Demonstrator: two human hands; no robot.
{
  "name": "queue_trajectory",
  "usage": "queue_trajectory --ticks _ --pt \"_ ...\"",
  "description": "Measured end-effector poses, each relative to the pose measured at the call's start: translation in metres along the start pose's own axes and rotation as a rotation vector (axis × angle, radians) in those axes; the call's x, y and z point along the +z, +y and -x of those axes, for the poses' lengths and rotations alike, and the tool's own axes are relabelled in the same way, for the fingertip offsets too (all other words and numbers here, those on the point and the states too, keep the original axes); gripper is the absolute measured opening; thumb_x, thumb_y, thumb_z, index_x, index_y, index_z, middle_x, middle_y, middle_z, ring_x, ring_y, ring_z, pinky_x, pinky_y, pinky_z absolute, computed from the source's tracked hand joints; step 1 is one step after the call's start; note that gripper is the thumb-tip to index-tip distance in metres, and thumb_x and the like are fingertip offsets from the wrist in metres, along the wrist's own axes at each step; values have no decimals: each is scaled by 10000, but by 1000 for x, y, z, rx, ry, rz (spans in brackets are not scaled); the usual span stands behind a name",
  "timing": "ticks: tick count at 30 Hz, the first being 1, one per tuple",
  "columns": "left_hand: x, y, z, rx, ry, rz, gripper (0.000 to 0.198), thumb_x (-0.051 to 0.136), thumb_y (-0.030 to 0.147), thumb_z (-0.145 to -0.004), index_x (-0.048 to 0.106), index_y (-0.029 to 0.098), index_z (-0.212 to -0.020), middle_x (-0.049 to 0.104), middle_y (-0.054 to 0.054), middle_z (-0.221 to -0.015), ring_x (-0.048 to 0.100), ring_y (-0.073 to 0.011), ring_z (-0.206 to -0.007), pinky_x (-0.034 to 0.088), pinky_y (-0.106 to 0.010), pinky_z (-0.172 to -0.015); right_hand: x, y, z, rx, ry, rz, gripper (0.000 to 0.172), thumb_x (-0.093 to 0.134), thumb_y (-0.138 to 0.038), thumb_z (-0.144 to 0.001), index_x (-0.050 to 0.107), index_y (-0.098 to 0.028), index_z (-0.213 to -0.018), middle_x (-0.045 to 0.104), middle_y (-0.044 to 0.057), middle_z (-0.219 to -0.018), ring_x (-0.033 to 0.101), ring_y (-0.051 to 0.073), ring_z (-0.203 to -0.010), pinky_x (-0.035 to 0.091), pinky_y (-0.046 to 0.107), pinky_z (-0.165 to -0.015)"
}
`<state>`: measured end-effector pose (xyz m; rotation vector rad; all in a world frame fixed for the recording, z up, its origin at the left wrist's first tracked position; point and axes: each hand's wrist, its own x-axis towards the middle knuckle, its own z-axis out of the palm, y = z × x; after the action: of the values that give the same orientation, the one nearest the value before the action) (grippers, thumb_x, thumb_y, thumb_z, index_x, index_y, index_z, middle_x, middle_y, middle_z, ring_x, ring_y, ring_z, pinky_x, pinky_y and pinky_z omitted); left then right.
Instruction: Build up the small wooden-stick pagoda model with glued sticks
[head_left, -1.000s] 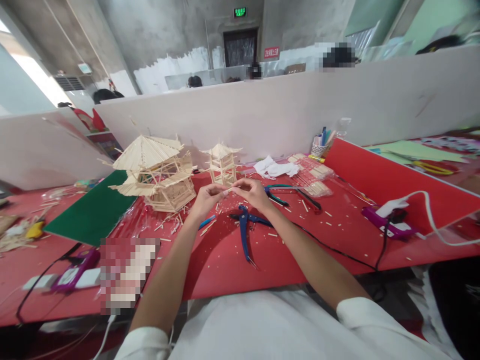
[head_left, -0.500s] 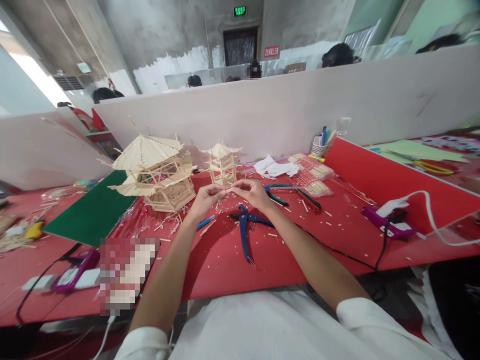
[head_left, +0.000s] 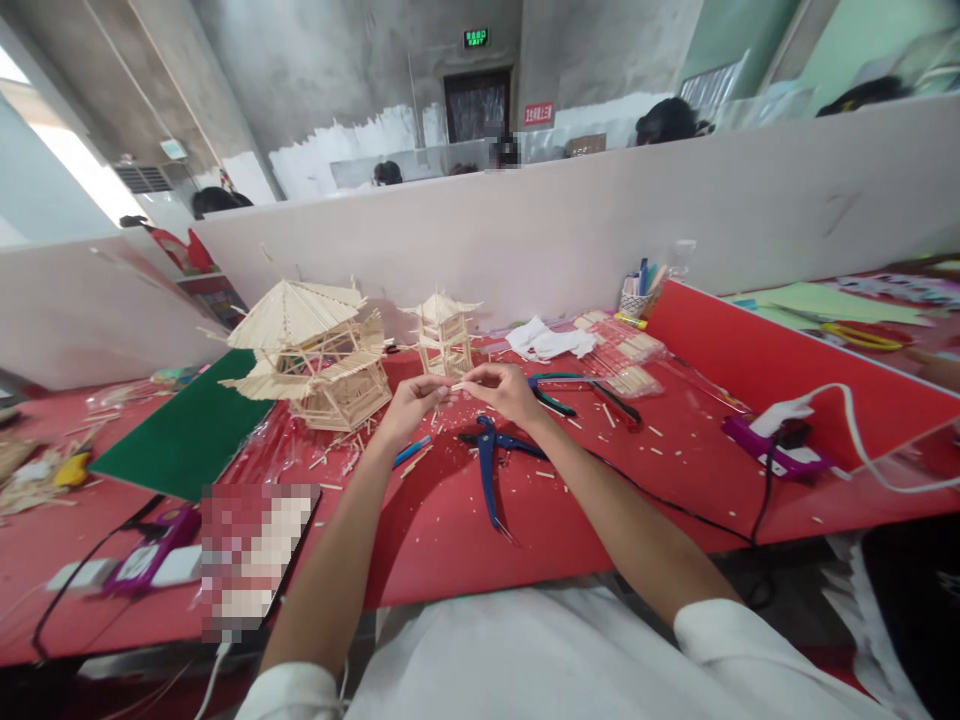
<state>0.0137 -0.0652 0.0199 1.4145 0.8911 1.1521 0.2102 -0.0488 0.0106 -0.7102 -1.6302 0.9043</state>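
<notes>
My left hand (head_left: pixel 414 404) and my right hand (head_left: pixel 507 392) meet in the middle of the view, fingertips almost touching. Between them they pinch a short wooden stick (head_left: pixel 457 386), partly covered by the fingers. Just behind the hands stands a small pavilion model (head_left: pixel 444 335) built of thin sticks. To its left is a larger stick pavilion (head_left: pixel 307 350) with a wide slatted roof. Below the right hand lies a blue-handled cutter (head_left: pixel 489 470), its handles spread. A blue pen (head_left: pixel 412 452) rests by my left wrist.
Stick scraps litter the red table (head_left: pixel 442 550). At right lie a pair of pliers (head_left: pixel 555 395), white tissue (head_left: pixel 547 340), packed sticks (head_left: pixel 630 355) and a leaning red board (head_left: pixel 787 370). A green board (head_left: pixel 180 430), a phone-like blurred object (head_left: pixel 259 560) and power strips (head_left: pixel 146 555) occupy the left.
The camera view has shifted slightly. Both hands stay together at the same place, with the stick turned a little between the fingertips.
</notes>
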Motion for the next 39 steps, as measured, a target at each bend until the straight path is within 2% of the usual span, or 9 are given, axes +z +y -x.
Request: queue_trajectory --ticks 4,9,13,16,22,29,32,36,39 --pt "0 0 1 31 3 -29 396 839 417 -661 745 154 -941 763 -82 -846 698 -178 -757 545 -316 -778 -1 -2 0 -9 -17 1 188 722 -362 -761 742 -187 -827 748 49 -770 697 187 -699 550 299 -668" --pt "0 -3 0 41 27 -59 391 834 439 -659 739 155 -911 758 -77 -832 682 -168 -727 539 -297 -731 -1 1 -1 -7 -45 -6 232 728 -415 -766 752 -195 -837 737 34 -739 683 179 -685 543 297 -679" --pt "0 -2 0 29 22 -63 427 815 466 -676 745 149 -954 754 -81 -824 680 -172 -726 536 -298 -734 -1 4 0 -6 -38 22 222 720 -398 -775 758 -190 -840 738 37 -745 679 180 -692 531 286 -670" --pt "2 2 0 69 27 -166 405 795 459 -703 757 153 -966 750 -71 -810 664 -167 -712 522 -288 -722 1 4 1 -18 -31 45 206 708 -376 -782 760 -185 -836 742 41 -757 680 182 -694 525 280 -664" --pt "10 4 -1 199 118 -386 319 783 439 -707 774 155 -850 746 -63 -785 629 -169 -683 478 -274 -656 5 4 2 -24 9 103 214 701 -385 -780 765 -186 -825 759 58 -808 697 207 -735 528 293 -687" --pt "10 3 0 191 133 -419 310 759 444 -726 789 160 -848 754 -65 -797 636 -180 -695 481 -283 -670 8 5 3 -8 6 96 209 692 -387 -785 741 -187 -821 750 56 -802 695 210 -740 530 302 -698" --pt "4 0 -2 179 127 -426 323 760 453 -722 789 157 -848 751 -64 -780 632 -176 -680 479 -280 -656 8 6 1 0 -4 115 215 662 -378 -813 708 -183 -891 745 66 -872 696 207 -800 535 303 -731" --pt "-6 -7 -6 155 176 -440 330 762 463 -713 781 152 -822 749 -66 -765 621 -171 -651 474 -279 -633 -1 -1 2 28 -13 360 259 628 -417 -859 648 -206 -1009 727 58 -886 680 199 -788 522 311 -731" --pt "-13 -11 -8 147 212 -432 320 759 457 -717 775 156 -823 756 -69 -793 632 -179 -673 480 -286 -652 -8 -14 12 129 -103 718 361 710 -540 -787 657 -207 -916 716 95 -779 683 263 -751 504 375 -741"
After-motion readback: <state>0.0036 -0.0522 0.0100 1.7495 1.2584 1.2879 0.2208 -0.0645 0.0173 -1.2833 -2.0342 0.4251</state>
